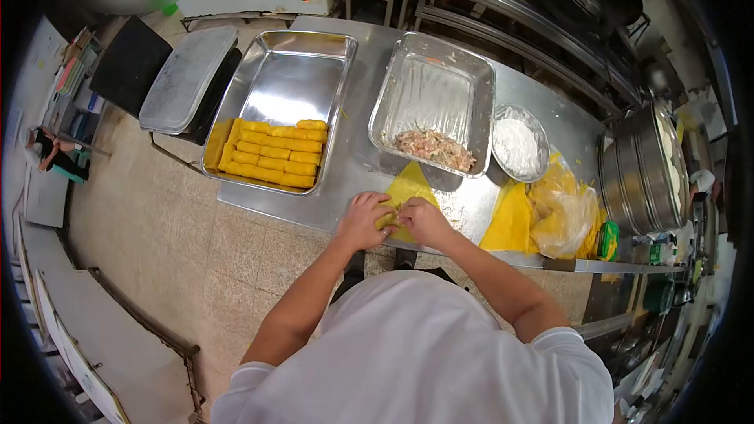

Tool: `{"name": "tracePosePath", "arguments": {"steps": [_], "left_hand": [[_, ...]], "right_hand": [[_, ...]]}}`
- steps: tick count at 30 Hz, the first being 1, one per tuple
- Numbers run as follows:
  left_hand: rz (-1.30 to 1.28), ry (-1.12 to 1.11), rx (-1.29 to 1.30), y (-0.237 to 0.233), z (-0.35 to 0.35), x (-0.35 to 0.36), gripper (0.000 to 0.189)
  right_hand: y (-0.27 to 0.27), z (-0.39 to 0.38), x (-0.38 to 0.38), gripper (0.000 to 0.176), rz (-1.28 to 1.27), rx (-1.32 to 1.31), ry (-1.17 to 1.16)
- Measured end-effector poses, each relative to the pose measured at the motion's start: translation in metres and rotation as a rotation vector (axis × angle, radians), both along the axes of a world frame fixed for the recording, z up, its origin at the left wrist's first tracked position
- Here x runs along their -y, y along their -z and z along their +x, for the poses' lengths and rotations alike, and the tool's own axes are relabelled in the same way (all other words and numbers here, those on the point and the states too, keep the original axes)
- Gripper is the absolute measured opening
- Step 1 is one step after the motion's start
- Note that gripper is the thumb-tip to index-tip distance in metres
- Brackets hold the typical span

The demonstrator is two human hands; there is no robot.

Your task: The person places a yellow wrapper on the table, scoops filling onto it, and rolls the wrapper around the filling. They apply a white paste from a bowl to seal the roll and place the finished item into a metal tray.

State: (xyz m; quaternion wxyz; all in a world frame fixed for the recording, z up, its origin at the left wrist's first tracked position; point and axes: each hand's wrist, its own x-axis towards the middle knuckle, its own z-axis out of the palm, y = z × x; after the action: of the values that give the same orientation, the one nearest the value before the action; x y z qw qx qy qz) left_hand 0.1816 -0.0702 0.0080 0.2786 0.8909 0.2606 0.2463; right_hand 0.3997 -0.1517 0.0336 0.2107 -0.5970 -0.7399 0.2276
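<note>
A yellow wrapper sheet lies at the table's front edge, its pointed corner facing away from me. My left hand grips its left side with bent fingers. My right hand pinches the wrapper from the other side, close to the left fingertips. A little filling seems to show between the hands, though the fingers partly cover it. Just beyond is a deep metal pan with minced filling at its near end. To its right stands a bowl of white paste or powder.
Rows of yellow rolls fill the near half of a steel tray on the left. More yellow wrappers and a plastic bag lie right, beside stacked round steamers. A lidded container stands beyond the table's left side.
</note>
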Motion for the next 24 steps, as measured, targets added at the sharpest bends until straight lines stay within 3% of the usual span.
{"name": "tracePosePath", "arguments": {"steps": [2,5,8,11,14,17,23,24], "left_hand": [[-0.005,0.000,-0.010,-0.001,0.001,-0.001,0.044],[-0.011,-0.001,-0.024,-0.001,0.000,0.000,0.048],[-0.014,0.003,-0.024,-0.001,0.001,0.000,0.051],[-0.007,0.001,-0.028,-0.006,-0.001,0.000,0.053],[-0.007,0.002,-0.013,-0.005,0.000,0.000,0.054],[-0.010,-0.001,-0.005,-0.005,0.000,0.000,0.054],[-0.011,-0.001,-0.011,-0.003,0.000,0.000,0.054],[-0.010,-0.002,-0.012,-0.004,0.001,0.000,0.054]], "right_hand": [[-0.006,-0.009,0.007,0.011,0.197,0.061,0.062],[-0.015,-0.015,0.015,0.011,0.246,0.150,0.123],[0.004,-0.011,0.025,0.011,0.254,0.041,0.149],[-0.008,-0.014,0.030,0.012,0.228,-0.088,0.270],[-0.002,-0.006,0.035,0.012,0.197,0.053,0.295],[0.001,0.000,0.041,0.010,0.136,0.032,0.306],[-0.017,0.012,0.038,0.008,-0.017,-0.138,0.469],[-0.014,0.015,0.035,0.008,-0.075,-0.296,0.524]]}}
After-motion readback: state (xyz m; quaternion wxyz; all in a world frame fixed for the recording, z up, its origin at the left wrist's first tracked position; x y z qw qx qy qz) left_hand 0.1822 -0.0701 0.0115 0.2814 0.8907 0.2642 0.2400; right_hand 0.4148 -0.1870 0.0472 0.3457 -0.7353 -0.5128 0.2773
